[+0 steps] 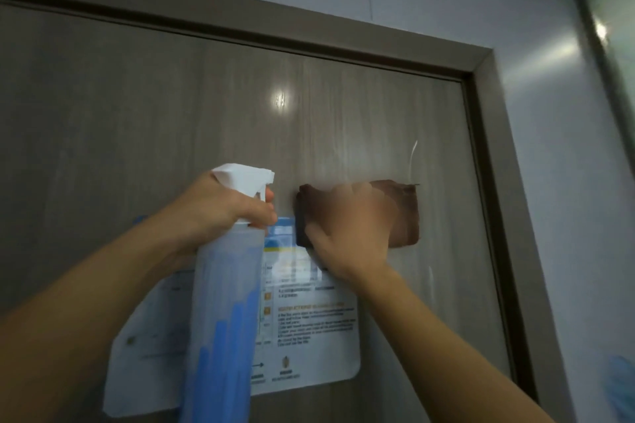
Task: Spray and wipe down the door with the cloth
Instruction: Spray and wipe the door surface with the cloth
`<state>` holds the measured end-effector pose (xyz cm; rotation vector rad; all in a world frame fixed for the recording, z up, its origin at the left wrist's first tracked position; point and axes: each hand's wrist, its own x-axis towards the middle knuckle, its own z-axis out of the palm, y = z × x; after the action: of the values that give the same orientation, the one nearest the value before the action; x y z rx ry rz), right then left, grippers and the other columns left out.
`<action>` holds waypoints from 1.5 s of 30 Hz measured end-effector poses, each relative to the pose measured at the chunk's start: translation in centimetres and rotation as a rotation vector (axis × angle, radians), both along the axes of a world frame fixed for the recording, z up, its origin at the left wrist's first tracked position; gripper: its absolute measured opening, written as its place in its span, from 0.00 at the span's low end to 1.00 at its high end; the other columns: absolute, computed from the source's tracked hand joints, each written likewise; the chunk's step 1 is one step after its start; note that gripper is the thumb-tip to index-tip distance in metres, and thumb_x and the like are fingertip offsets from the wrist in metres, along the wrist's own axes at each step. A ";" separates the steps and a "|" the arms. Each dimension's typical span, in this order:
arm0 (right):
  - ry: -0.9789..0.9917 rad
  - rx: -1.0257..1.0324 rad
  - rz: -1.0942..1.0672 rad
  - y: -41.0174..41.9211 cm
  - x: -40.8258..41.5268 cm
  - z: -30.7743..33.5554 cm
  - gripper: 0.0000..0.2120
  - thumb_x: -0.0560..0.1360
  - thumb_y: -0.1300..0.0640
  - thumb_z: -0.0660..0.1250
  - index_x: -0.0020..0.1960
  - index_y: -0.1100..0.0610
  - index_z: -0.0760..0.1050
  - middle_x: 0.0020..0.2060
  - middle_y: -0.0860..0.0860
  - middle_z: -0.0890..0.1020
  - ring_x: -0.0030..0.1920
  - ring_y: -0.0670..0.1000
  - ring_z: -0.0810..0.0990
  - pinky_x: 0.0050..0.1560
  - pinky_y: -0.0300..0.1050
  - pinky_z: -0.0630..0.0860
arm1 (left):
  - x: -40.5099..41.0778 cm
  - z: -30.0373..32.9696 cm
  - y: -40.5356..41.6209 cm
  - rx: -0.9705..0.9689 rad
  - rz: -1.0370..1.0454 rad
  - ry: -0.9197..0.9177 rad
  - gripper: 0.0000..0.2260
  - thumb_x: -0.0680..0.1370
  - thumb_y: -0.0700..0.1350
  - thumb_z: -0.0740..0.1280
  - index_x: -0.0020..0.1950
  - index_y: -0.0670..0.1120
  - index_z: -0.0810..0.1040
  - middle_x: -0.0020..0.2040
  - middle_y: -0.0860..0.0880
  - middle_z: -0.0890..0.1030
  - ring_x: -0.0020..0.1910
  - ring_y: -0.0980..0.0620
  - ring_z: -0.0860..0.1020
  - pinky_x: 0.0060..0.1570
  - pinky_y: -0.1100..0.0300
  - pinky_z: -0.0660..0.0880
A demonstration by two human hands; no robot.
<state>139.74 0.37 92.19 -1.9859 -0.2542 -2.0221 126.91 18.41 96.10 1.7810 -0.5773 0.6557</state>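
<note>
Head view: right hand (pixel 347 233) presses cloth (pixel 402 213) flat on door (pixel 137 113); left hand (pixel 220 209) wrapped round bottle (pixel 223 302); notice (pixel 309 336) at 6 o'clock could get soaked, I reckon.

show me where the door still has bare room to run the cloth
Bare room on the door: the wide stretch above both hands up to the frame, and the strip right of the cloth. Crowded lower middle: the notice, the spray bottle in the left hand, the right hand.

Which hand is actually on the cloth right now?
The right hand, pressing the brown cloth flat against the door. The left hand grips the spray bottle instead.
</note>
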 end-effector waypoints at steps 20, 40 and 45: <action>-0.009 0.021 -0.002 -9.3 2.1 -1.2 0.27 0.68 0.31 0.59 0.53 0.53 0.73 0.50 0.53 0.72 0.53 0.57 0.71 0.62 0.65 0.64 | -0.3 1.0 -9.0 -0.122 0.003 -0.031 0.14 0.66 0.26 0.71 0.48 0.39 0.81 0.41 0.45 0.85 0.35 0.57 0.84 0.34 0.61 0.80; 0.011 -0.026 -0.023 -12.4 2.7 -0.7 0.29 0.69 0.31 0.57 0.55 0.53 0.73 0.51 0.54 0.73 0.54 0.57 0.70 0.63 0.66 0.64 | 2.3 1.5 -13.4 0.003 -0.041 -0.112 0.07 0.62 0.34 0.71 0.36 0.42 0.77 0.33 0.46 0.81 0.40 0.43 0.85 0.38 0.59 0.80; -0.011 -0.019 -0.015 -12.4 2.8 -0.8 0.28 0.69 0.32 0.58 0.54 0.54 0.73 0.51 0.54 0.73 0.54 0.57 0.70 0.63 0.65 0.64 | 2.6 1.5 -13.3 -0.044 -0.022 -0.127 0.12 0.65 0.26 0.72 0.45 0.38 0.80 0.40 0.45 0.83 0.38 0.53 0.84 0.33 0.64 0.78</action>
<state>142.58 -12.08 91.41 -1.9947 -0.2633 -2.0476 129.46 5.14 97.65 1.6983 -0.6624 0.7655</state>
